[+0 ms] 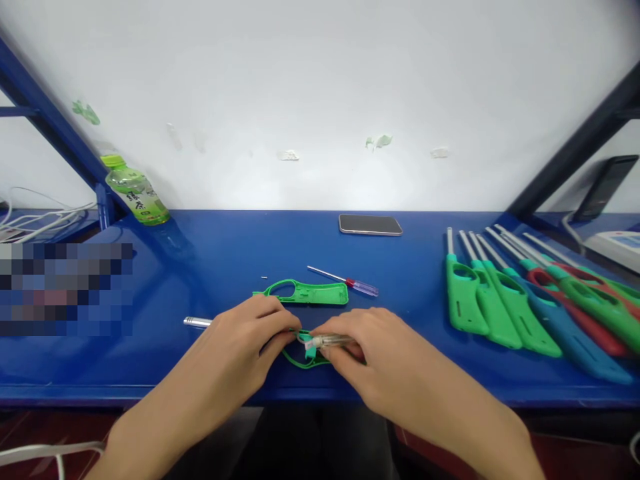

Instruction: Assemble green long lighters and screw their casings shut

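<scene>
My right hand [357, 343] is closed around a clear fuel tank with a pale valve end [316, 342], over an opened green lighter shell [305, 364]. My left hand [260, 333] pinches at the shell's upper edge beside the valve; what lies between its fingertips is hidden. A thin pale tube or wire curves between the two hands. The lighter's silver barrel [197, 322] sticks out to the left from under my left hand. Just beyond the hands lies the other green shell half [320, 293], inner side up. A screwdriver with a red and clear purple handle [363, 287] rests behind it.
Several long-nosed lighters [500, 300] in green, blue and red lie at the right. A phone [370, 225] is by the wall, a green-capped bottle [137, 190] at the back left. A tiny metal piece [264, 277] lies on the blue table [220, 253].
</scene>
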Available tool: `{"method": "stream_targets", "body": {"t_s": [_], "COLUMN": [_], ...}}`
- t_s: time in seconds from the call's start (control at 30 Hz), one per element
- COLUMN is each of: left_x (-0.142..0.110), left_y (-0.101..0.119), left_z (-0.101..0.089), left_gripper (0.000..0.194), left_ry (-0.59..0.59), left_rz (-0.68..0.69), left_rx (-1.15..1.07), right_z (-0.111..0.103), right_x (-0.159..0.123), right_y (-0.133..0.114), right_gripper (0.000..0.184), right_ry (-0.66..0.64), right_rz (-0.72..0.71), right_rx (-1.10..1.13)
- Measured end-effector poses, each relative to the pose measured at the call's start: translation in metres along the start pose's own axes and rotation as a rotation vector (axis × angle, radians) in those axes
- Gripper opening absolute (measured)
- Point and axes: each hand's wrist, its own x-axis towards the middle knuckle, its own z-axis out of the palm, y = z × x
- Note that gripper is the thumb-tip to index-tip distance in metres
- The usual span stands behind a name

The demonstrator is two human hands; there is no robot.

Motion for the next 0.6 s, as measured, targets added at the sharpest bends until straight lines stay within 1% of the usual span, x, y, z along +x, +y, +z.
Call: {"method": "stream_targets", "body": {"t_s": [0.13, 0.23, 0.3, 0.5, 0.6], "left_x": [-0.001, -0.003, -0.004, -0.007, -0.005], "left_y": [-0.001, -0.002, -0.001, 0.003, 0.003], "left_z": [0.002, 0.004, 0.004, 0.003, 0.004], "left_gripper": [0.02, 0.018, 0.021, 0.024, 0.025], "left_ry": [0.013, 0.004, -0.01, -0.007, -0.003], "left_rz": [0.018, 0.018, 0.026, 0.086, 0.102], "left_rx": [-0.006, 0.015, 0.05, 0.161, 0.167], "right_z": [-0.006, -0.009, -0.01, -0.013, -0.015], "right_x": [0.0, 0.001, 0.002, 0.003, 0.002], "right_y": [0.002, 0.007, 0.01, 0.01, 0.01], "right_gripper": [0.035, 0.031, 0.029, 0.033, 0.03], "right_ry": [-0.067, -0.098, -0.116, -0.147, -0.139], "right_rz": [0.002, 0.011, 0.017, 0.025, 0.023], "right_rx": [0.096, 0.144, 0.168, 0.218, 0.186]}}
